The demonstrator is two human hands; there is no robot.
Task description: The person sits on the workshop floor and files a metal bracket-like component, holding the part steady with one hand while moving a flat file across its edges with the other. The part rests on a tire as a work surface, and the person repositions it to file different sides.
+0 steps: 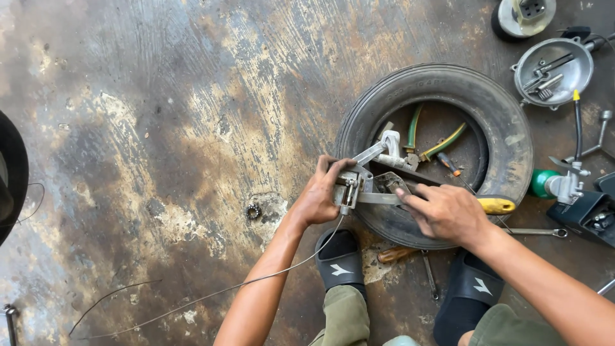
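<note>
Two bare forearms reached up from the bottom of the view, past a pair of black sandals [339, 263] planted on a stained concrete floor [160, 128]. A thin wire [211, 291] trailed across that floor from lower left and rose to the work.

The left hand [318, 197] had its fingers [337, 168] wrapped closed around a small metal bracket [349, 187], gripping it firmly. The right hand [448, 211] was curled shut over a tool with a yellow handle [498, 205], pressing its flat metal end [378, 198] toward the bracket. The bracket rested on the near edge of a tyre [506, 147] lying flat on the floor.

Inside the tyre lay green-handled pliers [442, 142], a small orange screwdriver [450, 164] and other metal bits. Further right sat a wrench [538, 232], a green can [543, 182] and a round metal cover [554, 69] holding loose parts.

The risks, as a judgement: the tool could slip off the bracket under pressure and strike the left fingers, which sat just beside the contact point. The rounded rubber gave unsteady support, so the bracket might rock or drop. The wire could spring loose, or snag a sandal.
</note>
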